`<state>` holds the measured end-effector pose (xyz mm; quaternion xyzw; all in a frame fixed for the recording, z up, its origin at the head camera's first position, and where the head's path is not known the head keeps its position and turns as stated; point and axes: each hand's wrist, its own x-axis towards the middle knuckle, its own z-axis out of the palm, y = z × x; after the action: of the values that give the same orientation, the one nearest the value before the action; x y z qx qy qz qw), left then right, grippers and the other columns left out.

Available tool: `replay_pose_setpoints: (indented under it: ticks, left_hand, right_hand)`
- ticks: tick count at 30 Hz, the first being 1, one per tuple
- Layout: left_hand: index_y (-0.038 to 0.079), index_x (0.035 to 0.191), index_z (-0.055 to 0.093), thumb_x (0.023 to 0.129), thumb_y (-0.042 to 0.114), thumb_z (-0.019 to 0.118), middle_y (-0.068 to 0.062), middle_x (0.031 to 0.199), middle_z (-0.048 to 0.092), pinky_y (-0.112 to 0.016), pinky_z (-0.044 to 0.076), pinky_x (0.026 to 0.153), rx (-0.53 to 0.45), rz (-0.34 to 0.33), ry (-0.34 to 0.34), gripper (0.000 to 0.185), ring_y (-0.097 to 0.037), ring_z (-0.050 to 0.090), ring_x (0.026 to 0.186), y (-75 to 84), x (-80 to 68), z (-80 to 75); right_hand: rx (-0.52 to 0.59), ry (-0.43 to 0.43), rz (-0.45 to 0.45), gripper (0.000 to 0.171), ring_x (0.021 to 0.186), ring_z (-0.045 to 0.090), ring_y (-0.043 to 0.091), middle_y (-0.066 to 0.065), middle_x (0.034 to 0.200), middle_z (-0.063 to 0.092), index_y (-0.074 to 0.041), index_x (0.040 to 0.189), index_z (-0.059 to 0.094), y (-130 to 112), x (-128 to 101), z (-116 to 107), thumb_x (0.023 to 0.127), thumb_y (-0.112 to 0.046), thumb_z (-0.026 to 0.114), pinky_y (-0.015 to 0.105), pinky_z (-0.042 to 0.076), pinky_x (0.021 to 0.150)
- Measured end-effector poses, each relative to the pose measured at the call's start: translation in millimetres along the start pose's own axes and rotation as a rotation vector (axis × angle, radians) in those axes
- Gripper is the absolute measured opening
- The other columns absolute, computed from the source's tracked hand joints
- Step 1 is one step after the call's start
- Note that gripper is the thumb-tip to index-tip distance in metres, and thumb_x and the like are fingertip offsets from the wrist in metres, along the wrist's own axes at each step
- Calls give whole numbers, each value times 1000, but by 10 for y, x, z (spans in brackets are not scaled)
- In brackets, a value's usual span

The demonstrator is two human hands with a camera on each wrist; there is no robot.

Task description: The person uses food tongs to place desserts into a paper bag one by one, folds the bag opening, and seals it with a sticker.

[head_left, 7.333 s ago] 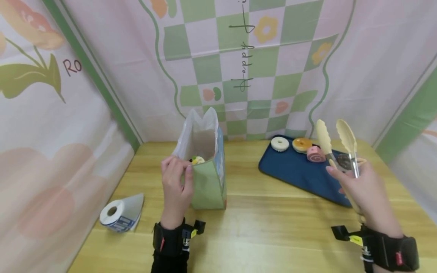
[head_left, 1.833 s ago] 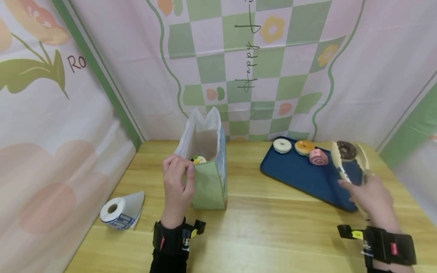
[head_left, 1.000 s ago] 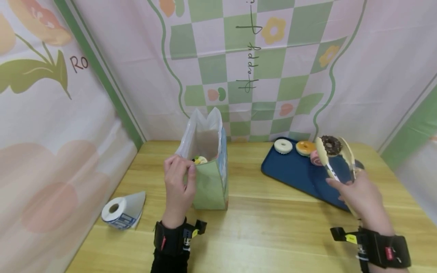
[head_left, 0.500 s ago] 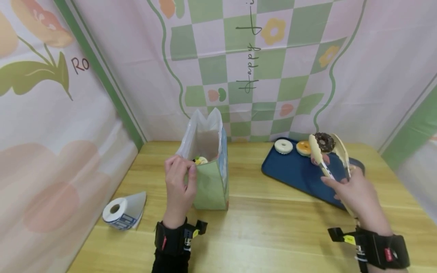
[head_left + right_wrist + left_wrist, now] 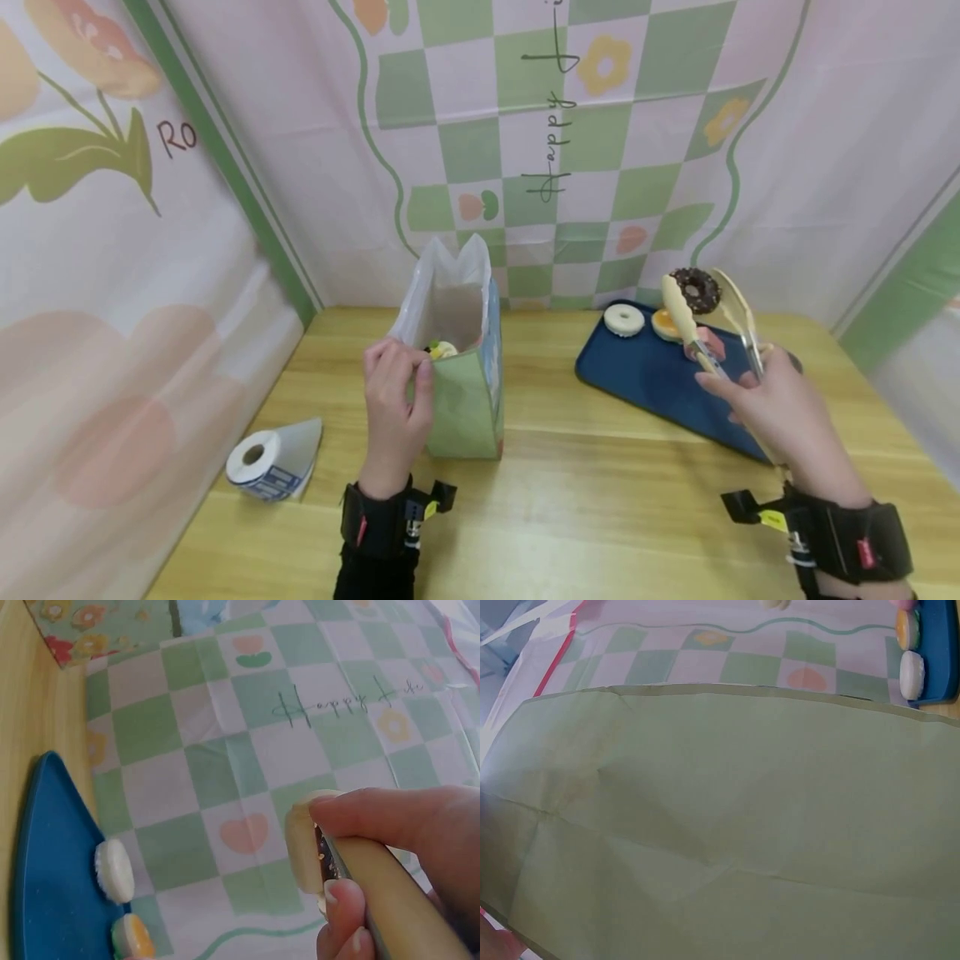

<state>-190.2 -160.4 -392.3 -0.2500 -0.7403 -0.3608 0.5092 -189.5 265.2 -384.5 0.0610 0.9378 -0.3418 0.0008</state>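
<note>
In the head view my right hand (image 5: pixel 780 408) grips a pair of cream-tipped tongs (image 5: pixel 738 312). Between the tong tips a chocolate doughnut (image 5: pixel 699 289) is held up above the back of the blue tray (image 5: pixel 637 367). My left hand (image 5: pixel 395 392) pinches the near rim of a green paper bag (image 5: pixel 461 408), which stands upright with its white inner lining showing. A cream-coloured piece with yellow and green bits (image 5: pixel 441 350) shows inside the mouth of the bag. The bag's green side fills most of the left wrist view.
On the tray lie a white doughnut (image 5: pixel 624 320), an orange-glazed doughnut (image 5: pixel 665 325) and a pink swirl roll (image 5: pixel 705 343), partly behind the tongs. A roll of labels (image 5: pixel 262 467) sits at the table's left. Patterned cloth (image 5: pixel 555 167) hangs behind the wooden table.
The tongs, apart from the doughnut at first, took hold of it at the tray's right side. My right hand has since raised it and moved it left. My left hand stays at the bag rim.
</note>
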Motion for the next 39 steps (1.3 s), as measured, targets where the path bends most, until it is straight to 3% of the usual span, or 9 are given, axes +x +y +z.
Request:
replay_pose_setpoints:
  ticks: [5, 7, 14, 18, 20, 26, 39]
  left_hand:
    - [4, 77, 56, 103, 25, 46, -5, 73, 55, -42, 36, 92, 4, 1, -1, 34, -20, 50, 75, 1, 12, 2]
    - [4, 77, 56, 102, 25, 46, -5, 73, 54, -42, 36, 92, 3, 2, 0, 34, -20, 50, 74, 2, 18, 2]
    - [4, 77, 56, 102, 24, 46, -5, 73, 54, -42, 36, 91, 2, 5, 5, 34, -20, 49, 74, -3, 23, 4]
    - [4, 77, 56, 102, 24, 46, -5, 73, 55, -42, 37, 91, 4, 4, 5, 33, -20, 50, 74, -6, 9, 3]
    - [4, 77, 56, 102, 23, 46, -5, 73, 55, -42, 37, 91, 3, 3, 2, 33, -20, 50, 74, -4, 2, 2]
    - [4, 77, 56, 102, 22, 46, -5, 73, 54, -43, 36, 92, -6, 4, 1, 33, -20, 49, 74, 11, -1, -9]
    - [4, 78, 56, 101, 21, 48, -5, 73, 55, -42, 37, 92, -8, 2, -1, 30, -19, 50, 74, 12, -11, -12]
  right_hand:
    - [2, 7, -44, 88, 64, 66, 20, 6, 71, 49, 4, 128, 31, -196, -16, -12, 85, -66, 60, 34, 48, 53]
    - [13, 13, -62, 80, 65, 66, 20, 7, 70, 46, 4, 119, 35, -266, -8, -8, 85, -65, 60, 34, 51, 55]
    - [23, 6, -87, 93, 71, 64, 20, 16, 94, 49, 1, 131, 28, -474, -22, 39, 81, -70, 60, 34, 53, 57]
    - [37, 18, -130, 73, 70, 58, 21, 9, 86, 39, -7, 109, 31, -576, -15, 55, 82, -69, 60, 33, 51, 56]
    - [49, 23, -146, 69, 67, 57, 21, 6, 81, 37, -10, 104, 31, -627, -7, 61, 83, -67, 61, 32, 50, 56]
    - [56, -5, -183, 81, 65, 62, 20, 6, 78, 38, -7, 128, 30, -793, -36, 67, 83, -65, 63, 32, 53, 58]
    - [52, -61, -208, 91, 68, 62, 19, 7, 86, 37, -12, 140, 27, -1171, -89, 140, 79, -69, 65, 32, 49, 55]
